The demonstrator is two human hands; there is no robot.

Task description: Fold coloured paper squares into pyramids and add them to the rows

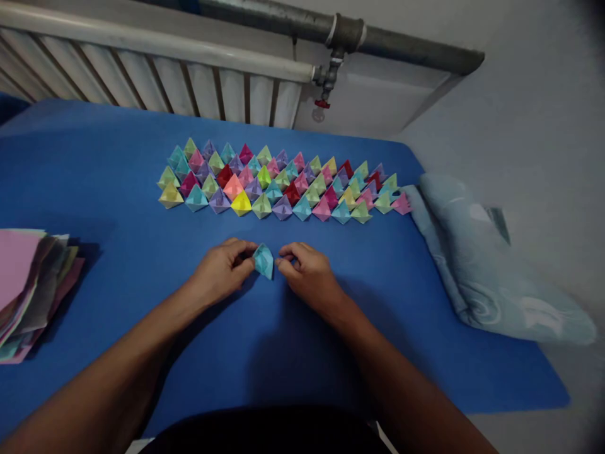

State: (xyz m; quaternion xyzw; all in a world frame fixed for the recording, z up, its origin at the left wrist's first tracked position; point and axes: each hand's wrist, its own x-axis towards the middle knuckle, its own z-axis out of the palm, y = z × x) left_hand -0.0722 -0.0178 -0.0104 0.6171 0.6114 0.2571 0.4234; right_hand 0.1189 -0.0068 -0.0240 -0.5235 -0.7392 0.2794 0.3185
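My left hand pinches the left corner of a small light-blue folded paper boat between thumb and fingers, just above the blue surface. Close to the boat's right side is my right hand, its fingers curled in and thumb near the fingertips. A narrow gap separates it from the boat, and nothing shows in its fingers. Beyond both hands stand several rows of similar folded paper boats in yellow, green, pink, purple, red and blue, packed side by side.
A stack of coloured paper sheets lies at the left edge of the blue table. On the right is a folded pale-blue blanket. Behind the table are a white radiator and a pipe with a red-handled valve.
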